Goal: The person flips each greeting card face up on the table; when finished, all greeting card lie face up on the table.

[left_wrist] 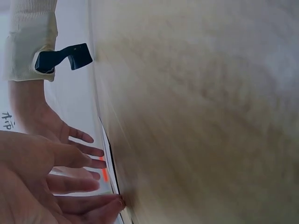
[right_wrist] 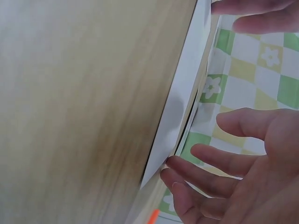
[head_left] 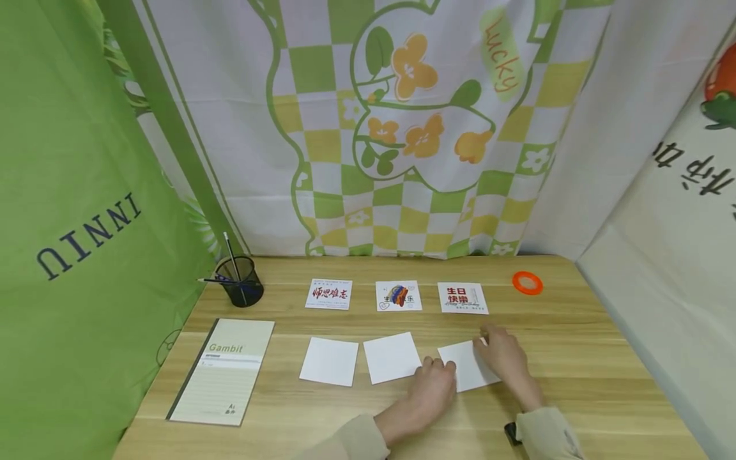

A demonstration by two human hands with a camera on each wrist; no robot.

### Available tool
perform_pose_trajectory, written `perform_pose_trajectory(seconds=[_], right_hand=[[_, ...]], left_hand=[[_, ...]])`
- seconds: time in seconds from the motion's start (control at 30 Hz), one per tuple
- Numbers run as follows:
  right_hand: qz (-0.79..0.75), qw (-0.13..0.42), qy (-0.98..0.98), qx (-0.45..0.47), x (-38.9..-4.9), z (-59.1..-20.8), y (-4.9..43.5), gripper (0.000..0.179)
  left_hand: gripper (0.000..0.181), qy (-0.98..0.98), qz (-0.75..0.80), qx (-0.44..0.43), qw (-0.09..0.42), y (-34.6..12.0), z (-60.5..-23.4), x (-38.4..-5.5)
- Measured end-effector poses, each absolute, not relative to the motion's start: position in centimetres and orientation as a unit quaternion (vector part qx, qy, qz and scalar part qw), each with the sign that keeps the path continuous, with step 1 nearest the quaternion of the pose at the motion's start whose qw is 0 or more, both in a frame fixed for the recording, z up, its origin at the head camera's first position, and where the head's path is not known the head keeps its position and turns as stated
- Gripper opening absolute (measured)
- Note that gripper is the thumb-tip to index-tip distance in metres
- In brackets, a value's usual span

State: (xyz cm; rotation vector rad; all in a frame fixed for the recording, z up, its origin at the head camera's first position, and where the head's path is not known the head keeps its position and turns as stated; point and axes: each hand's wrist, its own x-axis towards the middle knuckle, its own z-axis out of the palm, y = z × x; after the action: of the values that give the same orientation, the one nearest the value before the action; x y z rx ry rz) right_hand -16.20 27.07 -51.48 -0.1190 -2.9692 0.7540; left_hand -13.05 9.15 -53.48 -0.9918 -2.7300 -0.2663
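Observation:
Three blank white cards lie in a row on the wooden table: a left card (head_left: 329, 362), a middle card (head_left: 393, 359) and a right card (head_left: 467, 367). My left hand (head_left: 432, 391) is at the right card's left edge, close to the middle card's corner. At the right card's far right corner is my right hand (head_left: 506, 359), its fingertips over the edge. In the right wrist view the right hand's fingers (right_wrist: 205, 177) are spread loosely beside the white card (right_wrist: 180, 93). The left wrist view shows the left hand (left_wrist: 56, 182) with its fingers loosely extended at the table surface.
Behind the blank cards stand three printed cards: one with red writing (head_left: 328, 294), one with a colourful drawing (head_left: 398, 296), one with red characters (head_left: 463, 298). An orange ring (head_left: 527, 283) lies back right. At left are a notebook (head_left: 221, 377) and a mesh pen holder (head_left: 243, 291).

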Motion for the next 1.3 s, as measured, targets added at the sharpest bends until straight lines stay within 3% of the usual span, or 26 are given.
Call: perform_pose_trajectory(seconds=[0.33, 0.73, 1.07, 1.3], right_hand=[[0.256, -0.001, -0.964, -0.066, -15.8, -51.2, 26.5, 0.042], [0.305, 0.001, -0.95, -0.07, -16.1, -51.7, 27.6, 0.036], [0.345, -0.045, -0.932, -0.097, -16.0, -51.0, 28.7, 0.035], [0.354, -0.056, -0.929, -0.097, -16.1, -50.7, 29.1, 0.035]], left_hand=[[0.013, -0.93, -0.077, -0.345, 0.101, 9.6, -53.2, -12.9], [0.016, -0.925, -0.077, -0.357, 0.106, 9.5, -53.7, -13.0], [0.038, -0.933, -0.07, -0.337, 0.103, 9.5, -53.8, -12.8], [0.038, -0.931, -0.071, -0.342, 0.107, 9.6, -53.9, -13.0]])
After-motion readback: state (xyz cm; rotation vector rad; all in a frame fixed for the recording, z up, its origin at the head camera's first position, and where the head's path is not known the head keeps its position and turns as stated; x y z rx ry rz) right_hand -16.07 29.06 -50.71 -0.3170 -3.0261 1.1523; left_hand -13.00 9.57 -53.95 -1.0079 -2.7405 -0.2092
